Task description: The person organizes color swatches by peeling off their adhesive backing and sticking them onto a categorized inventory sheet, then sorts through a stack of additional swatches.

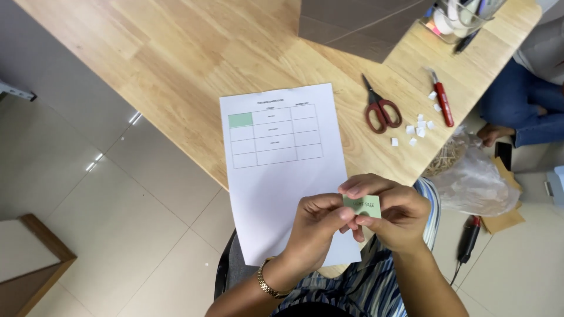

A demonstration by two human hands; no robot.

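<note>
My left hand (pixel 317 226) and my right hand (pixel 395 217) meet over the table's near edge and pinch a small pale green paper card (pixel 364 206) between their fingertips. A gold bracelet circles my left wrist. Just beyond the hands lies a white printed sheet (pixel 281 170) with a table grid on it; one cell at the grid's upper left is covered in green. The sheet's lower end hangs past the table edge, partly under my left hand.
On the wooden table (pixel 176 53) lie red-handled scissors (pixel 380 110), a red utility knife (pixel 442 101), several small white paper bits (pixel 419 128), a brown cardboard box (pixel 358 23) and a clear pen holder (pixel 461 16). Another seated person (pixel 529 100) is at the right; a plastic bag (pixel 476 179) lies on the floor.
</note>
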